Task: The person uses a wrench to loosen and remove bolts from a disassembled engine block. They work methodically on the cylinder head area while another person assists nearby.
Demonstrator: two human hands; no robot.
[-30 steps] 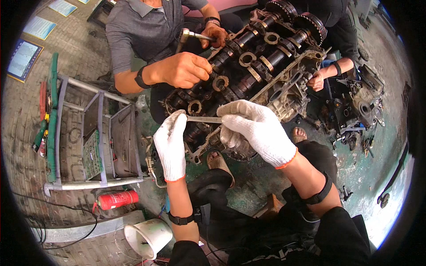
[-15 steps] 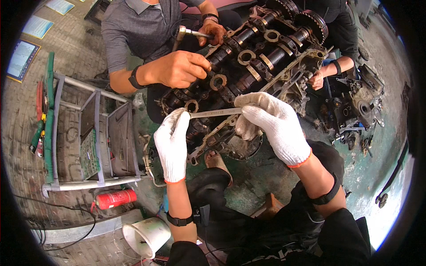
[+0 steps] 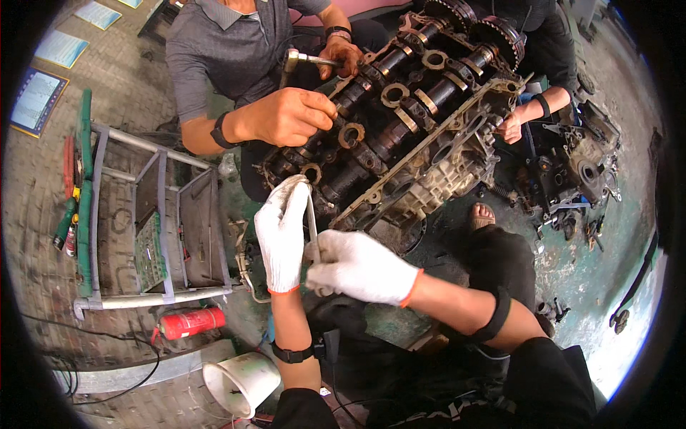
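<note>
In white cotton gloves, my left hand [image 3: 280, 239] pinches a steel wrench [image 3: 310, 214] at its upper end, over the lower left end of a greasy engine cylinder head [image 3: 389, 136] with camshafts. My right hand [image 3: 354, 264] is closed on the wrench's lower end, which its fingers partly hide; the wrench points roughly front to back. A co-worker's hand [image 3: 293, 118] grips near the camshafts; their other hand [image 3: 339, 57] holds a socket tool [image 3: 309, 58]. Another person's hand [image 3: 511, 129] touches the engine's right side.
A metal rack [image 3: 161, 297] with green padding stands left, near a red fire extinguisher [image 3: 189, 323]. A white bucket [image 3: 246, 375], cables and a metal strip lie at lower left. Dismantled engine parts [image 3: 582, 168] lie on the green floor at right.
The wrench has swung from crosswise to nearly lengthwise. My right hand has moved down and left, below my left hand, uncovering more of the cylinder head's near side.
</note>
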